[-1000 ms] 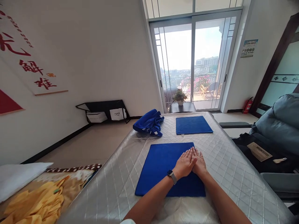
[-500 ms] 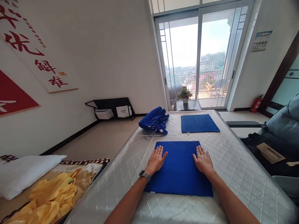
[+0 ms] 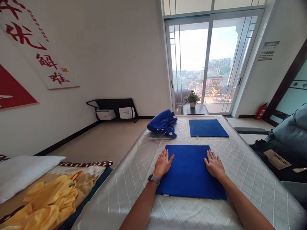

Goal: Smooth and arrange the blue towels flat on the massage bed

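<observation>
One silvery cover (image 3: 192, 212), shiny and quilted in diamonds, spreads nearest, under the forearms. To the left of the left arm lie one rumpled, satiny-looking yellow cloth (image 3: 54, 198) and, past it, one plump white pillow (image 3: 26, 171). Two hands rest palm down: the left hand (image 3: 163, 163), with one square-faced watch (image 3: 153, 179) on its wrist, and the right hand (image 3: 214, 164), fingers nearly together, thumbs pointing inward, nothing pinched. Between and under them is one flat blue cloth (image 3: 189, 171), four-cornered and matte with a soft nap; each hand presses near one side edge, and one small white tag (image 3: 166, 195) shows at the edge nearest the forearms. Just beyond the left hand sits one crumpled blue heap (image 3: 161, 124), all folds; whether it is a single piece cannot be told. Beyond the right hand, apart from the first cloth, lies one more smooth blue rectangle (image 3: 208, 128), making two flat pieces. Farther off, ahead of the hands, one leafy plant (image 3: 192, 97) in a white pot stands on one dark chair (image 3: 195, 110), before two glass door panels (image 3: 189, 54).
</observation>
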Demonstrator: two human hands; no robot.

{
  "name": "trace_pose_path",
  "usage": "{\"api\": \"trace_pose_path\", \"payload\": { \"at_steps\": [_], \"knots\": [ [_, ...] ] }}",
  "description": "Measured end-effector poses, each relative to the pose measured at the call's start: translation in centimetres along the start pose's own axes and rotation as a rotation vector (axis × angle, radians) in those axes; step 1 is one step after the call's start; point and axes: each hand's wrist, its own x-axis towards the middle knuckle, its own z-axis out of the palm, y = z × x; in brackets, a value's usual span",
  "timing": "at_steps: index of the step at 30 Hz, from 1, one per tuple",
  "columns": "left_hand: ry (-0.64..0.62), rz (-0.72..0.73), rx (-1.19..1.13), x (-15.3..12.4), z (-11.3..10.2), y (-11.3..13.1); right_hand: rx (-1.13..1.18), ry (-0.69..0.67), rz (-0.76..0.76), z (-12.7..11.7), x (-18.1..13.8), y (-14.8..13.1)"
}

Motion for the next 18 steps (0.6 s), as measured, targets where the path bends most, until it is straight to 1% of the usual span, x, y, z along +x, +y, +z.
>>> {"api": "trace_pose_path", "payload": {
  "at_steps": [6,11,18],
  "knots": [
    [-0.022,-0.009,-0.015,-0.1,-0.3,0.1,0.015,-0.023,0.018,-1.1,-0.6,-0.6],
    [-0.034,-0.034,-0.021,-0.1,-0.7,0.4,0.008,-0.012,0.009,-1.7,-1.6,-0.7],
    [-0.019,-0.024,-0.018,-0.2,-0.6,0.3,0.006,-0.02,-0.04,-0.5,-4.2,-0.8]
  ]
}}
